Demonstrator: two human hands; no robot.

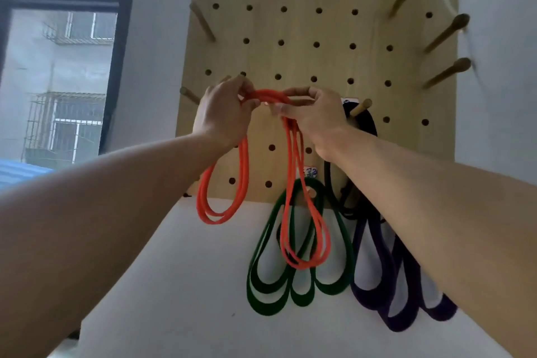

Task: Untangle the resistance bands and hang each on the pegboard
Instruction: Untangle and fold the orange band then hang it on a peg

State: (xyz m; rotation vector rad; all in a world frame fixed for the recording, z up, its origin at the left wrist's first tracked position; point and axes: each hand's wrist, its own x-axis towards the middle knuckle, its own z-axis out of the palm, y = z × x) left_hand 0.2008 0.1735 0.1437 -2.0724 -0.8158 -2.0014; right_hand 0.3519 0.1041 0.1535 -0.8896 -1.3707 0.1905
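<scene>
Both hands hold a thin orange resistance band (242, 171) up in front of the wooden pegboard (299, 26). My left hand (223, 113) grips its gathered top from the left, and my right hand (315, 116) pinches it from the right. Orange loops dangle below each hand. A green band (270, 279) hangs in loops from the board's lower part, behind the orange one. A purple band (374, 279) and a black band (364, 125) hang to the right, the black one over a peg (361, 107), partly hidden by my right forearm.
Wooden pegs stick out of the board: one at the left edge (189, 94), one at the upper left (202, 22), and several at the upper right (446, 33). A white wall (180, 285) lies below the board. A window (58, 67) is on the left.
</scene>
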